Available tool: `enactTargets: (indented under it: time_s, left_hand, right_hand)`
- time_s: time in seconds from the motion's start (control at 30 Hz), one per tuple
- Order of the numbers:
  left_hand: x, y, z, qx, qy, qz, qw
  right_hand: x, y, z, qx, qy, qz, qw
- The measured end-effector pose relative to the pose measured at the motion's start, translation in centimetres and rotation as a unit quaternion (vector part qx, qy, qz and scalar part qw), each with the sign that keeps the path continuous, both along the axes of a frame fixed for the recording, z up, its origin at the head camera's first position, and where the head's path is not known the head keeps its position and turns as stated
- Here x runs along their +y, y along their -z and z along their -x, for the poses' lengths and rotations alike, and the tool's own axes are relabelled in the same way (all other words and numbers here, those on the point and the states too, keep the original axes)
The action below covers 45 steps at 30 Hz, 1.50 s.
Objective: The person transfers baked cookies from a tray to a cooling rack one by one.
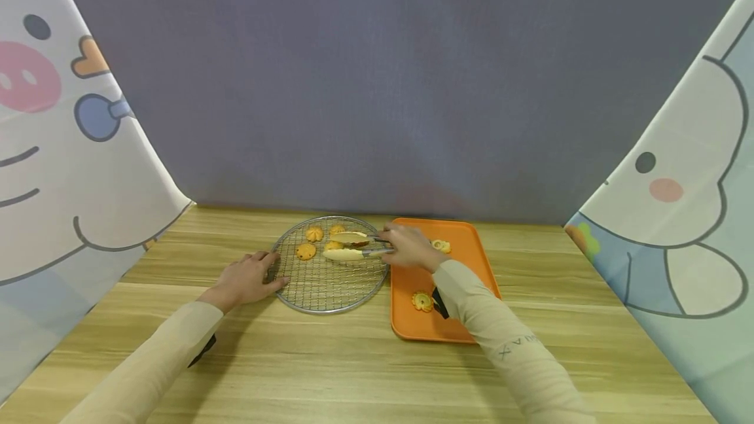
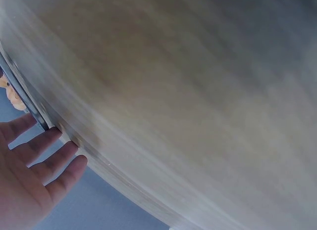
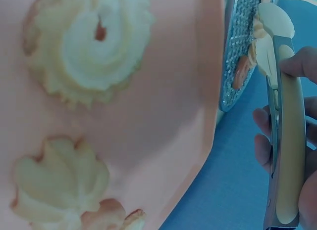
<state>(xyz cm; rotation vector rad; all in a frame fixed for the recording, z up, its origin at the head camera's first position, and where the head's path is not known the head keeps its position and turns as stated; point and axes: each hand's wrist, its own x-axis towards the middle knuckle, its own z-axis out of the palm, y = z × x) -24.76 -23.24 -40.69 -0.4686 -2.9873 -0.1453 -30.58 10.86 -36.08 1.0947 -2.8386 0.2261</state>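
Observation:
My left hand [image 1: 250,278] rests at the left rim of a round wire rack [image 1: 318,286], fingers spread and fairly straight in the left wrist view. My right hand [image 1: 409,246] grips a pair of tongs [image 3: 290,136] with cream tips, held out over the rack's right half. Several golden cookies lie on the rack, among them a dotted round cookie [image 1: 305,252] and a swirled cookie [image 1: 314,233]. Beside the tongs' tips is a reddish-brown piece [image 3: 241,71]. Whether the tips pinch anything cannot be made out.
An orange tray [image 1: 406,326] stands right of the rack, partly under my right forearm. On it are a ring-shaped cookie [image 1: 421,301] and another pale cookie [image 1: 440,246]. A grey cloth wall [image 1: 377,84] rises behind the wooden table [image 1: 330,371].

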Motion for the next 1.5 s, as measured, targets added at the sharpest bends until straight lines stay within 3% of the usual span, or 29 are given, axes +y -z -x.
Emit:
enactTargets:
  time_s: [0.57,1.03,1.5]
  left_hand:
    - [0.0,0.0,0.0,0.001,0.000,0.000,1.0000]
    - [0.1,-0.3,-0.1,0.001,0.001,-0.001,1.0000]
    - [0.0,0.0,0.0,0.002,-0.002,0.000,1.0000]
  right_hand:
    - [-0.3,0.5,0.1,-0.026,0.016,-0.001,0.9995]
    - [0.1,-0.7,-0.7,-0.048,0.021,0.022,0.9984]
    - [3.1,-1.6,-1.5,-0.025,-0.009,0.040,0.9988]
